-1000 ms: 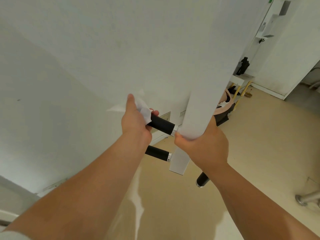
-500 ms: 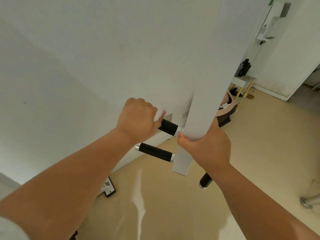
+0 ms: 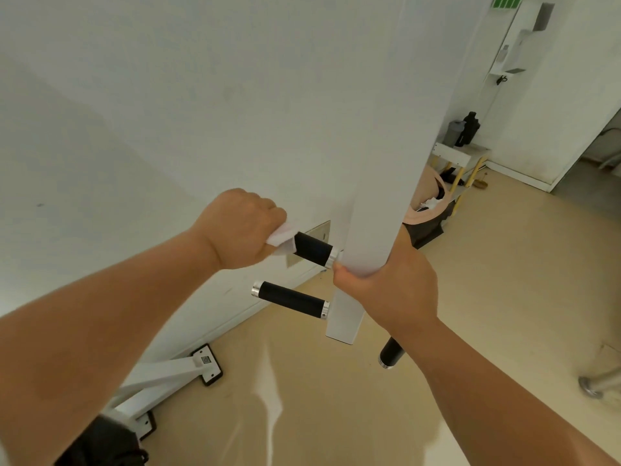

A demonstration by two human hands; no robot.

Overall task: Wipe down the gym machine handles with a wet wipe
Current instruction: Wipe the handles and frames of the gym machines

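Left hand [image 3: 240,230], curled round the wet wipe [image 3: 282,238], has slid outward along the upper handle [image 3: 314,248], baring more grip, so that handle is likely nearly wiped, while the right hand [image 3: 389,290] still clasps the white post [image 3: 379,163].

White walls [image 3: 151,95]; glossy beige floor [image 3: 521,280]; small white table [image 3: 450,154] on yellow legs in far corner, bearing dark bottles [image 3: 468,129].
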